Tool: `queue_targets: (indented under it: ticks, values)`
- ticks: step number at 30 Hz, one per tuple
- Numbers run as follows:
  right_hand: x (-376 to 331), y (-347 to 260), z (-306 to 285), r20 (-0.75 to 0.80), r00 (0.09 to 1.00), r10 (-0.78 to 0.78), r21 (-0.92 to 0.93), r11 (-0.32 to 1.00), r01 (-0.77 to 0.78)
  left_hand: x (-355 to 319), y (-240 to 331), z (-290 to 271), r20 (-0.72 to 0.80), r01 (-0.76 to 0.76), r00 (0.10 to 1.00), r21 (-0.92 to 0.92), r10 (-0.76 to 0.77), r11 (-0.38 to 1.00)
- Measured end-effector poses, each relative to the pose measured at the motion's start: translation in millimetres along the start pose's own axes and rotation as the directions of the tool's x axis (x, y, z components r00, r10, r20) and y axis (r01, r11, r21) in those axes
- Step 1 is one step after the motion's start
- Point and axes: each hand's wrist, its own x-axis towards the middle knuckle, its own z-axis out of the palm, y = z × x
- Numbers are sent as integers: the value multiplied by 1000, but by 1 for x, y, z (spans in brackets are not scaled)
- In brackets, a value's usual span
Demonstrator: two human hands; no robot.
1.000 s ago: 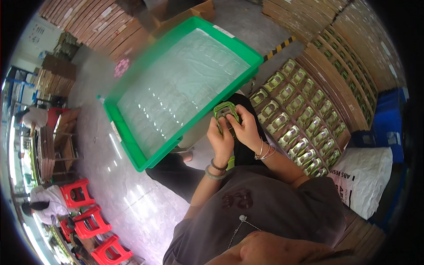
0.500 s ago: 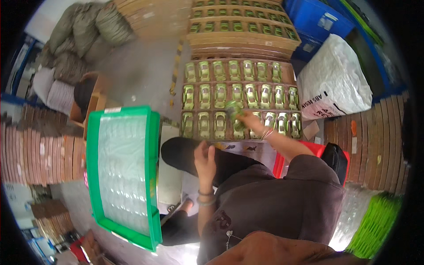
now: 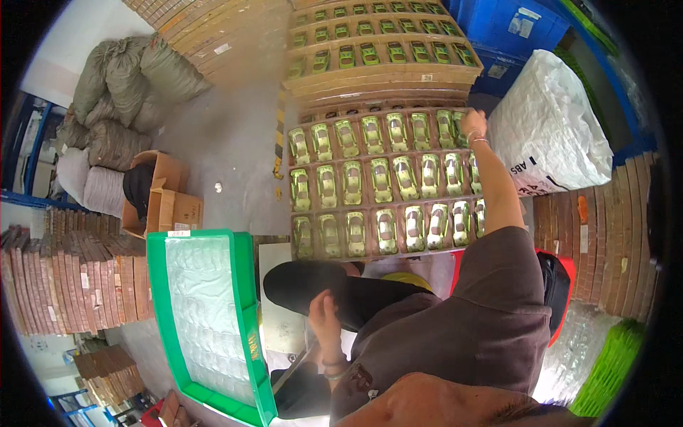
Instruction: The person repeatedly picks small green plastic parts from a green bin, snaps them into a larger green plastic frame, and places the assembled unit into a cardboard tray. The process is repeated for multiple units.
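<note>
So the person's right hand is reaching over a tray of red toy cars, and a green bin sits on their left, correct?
Not quite: the toy cars are yellow-green, not red, as the head view shows. The right hand does reach over their tray, and the green bin does sit on the person's left.

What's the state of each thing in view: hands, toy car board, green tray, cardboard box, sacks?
Right hand: stretched out to the far right end of the top row of cars; grip cannot be told.
Left hand: empty, fingers open, near the knee.
Toy car board: three rows of green cars, filled.
Green tray: holds a clear moulded insert.
Cardboard box: flaps open.
White sack: full, closed.
</note>
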Motion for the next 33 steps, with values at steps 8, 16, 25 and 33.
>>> queue_targets:
  ticks: [8, 16, 25, 33]
  values:
    - [40, -175, 36, -4, 757, -654, -172, 746, 643, 6, 8, -5, -34, 49, 998, 43, -47, 998]
    - [54, -215, 24, 94, 760, -643, -363, 689, 627, -7, -9, -16, -143, 59, 988, 20, -55, 998]
    - [-102, -151, -5, 226, 411, -883, -129, 392, 911, -24, -11, -25, -188, -30, 982, -106, 10, 994]
    - [-248, -53, -23, 148, 245, -958, 224, 274, 935, -36, -7, -44, -210, -133, 971, -70, 116, 989]
